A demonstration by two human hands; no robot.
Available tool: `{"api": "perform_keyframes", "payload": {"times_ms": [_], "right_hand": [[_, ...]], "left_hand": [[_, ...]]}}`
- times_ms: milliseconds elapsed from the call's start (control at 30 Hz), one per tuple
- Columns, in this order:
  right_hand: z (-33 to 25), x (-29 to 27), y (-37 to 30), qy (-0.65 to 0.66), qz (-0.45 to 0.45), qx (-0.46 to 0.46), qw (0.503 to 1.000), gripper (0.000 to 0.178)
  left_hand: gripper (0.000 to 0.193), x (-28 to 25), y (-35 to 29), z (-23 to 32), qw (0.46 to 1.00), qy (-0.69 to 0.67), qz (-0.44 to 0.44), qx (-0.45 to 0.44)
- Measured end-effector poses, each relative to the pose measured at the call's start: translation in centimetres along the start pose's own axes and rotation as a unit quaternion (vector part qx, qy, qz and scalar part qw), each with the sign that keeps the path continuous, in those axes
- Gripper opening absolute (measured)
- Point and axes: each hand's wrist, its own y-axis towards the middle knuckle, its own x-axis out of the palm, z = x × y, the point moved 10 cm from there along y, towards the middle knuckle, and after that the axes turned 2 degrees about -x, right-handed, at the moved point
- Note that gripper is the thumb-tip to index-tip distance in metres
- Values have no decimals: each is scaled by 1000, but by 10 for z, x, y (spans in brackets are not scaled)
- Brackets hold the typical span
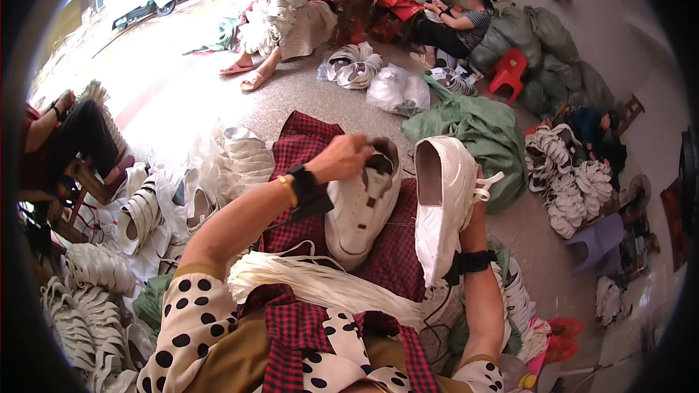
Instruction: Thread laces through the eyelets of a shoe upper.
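On my lap, over a red-and-black checked cloth [298, 147], rests a white shoe [362, 222] with its grey tongue showing. My left hand [341, 158] is at that shoe's collar, its blurred fingers curled together; what they pinch, if anything, is hidden. A second white shoe [445, 200], toe toward me, is gripped from its outer side by my right hand [478, 211], whose fingers are mostly behind it. A tied white lace [486, 185] sticks out from this shoe. Across my lap nearest me lies a thick bundle of cream laces [320, 280].
White shoe pieces [240, 156] pile up at my left, with further stacks [84, 320] below. A green sack [473, 131] lies ahead right. Other people sit working around the room. A red stool [507, 75] and purple chair [597, 242] stand on the right.
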Motion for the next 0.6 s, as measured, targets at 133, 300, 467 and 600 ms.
{"api": "perform_keyframes", "payload": {"times_ms": [133,300,467,600], "right_hand": [[-13,-35,-4,-35,-24,-44,998,42],[1,-29,12,8,21,-18,1000,34],[-9,14,30,-98,-19,-80,992,26],[-10,118,25,-405,-158,-240,868,26]], "left_hand": [[29,-100,-30,-7,955,-212,208,-14],[43,-228,-75,-63,818,-479,306,85],[51,-212,-84,-61,699,-702,119,57],[49,-195,-85,-11,920,-328,179,115]]}}
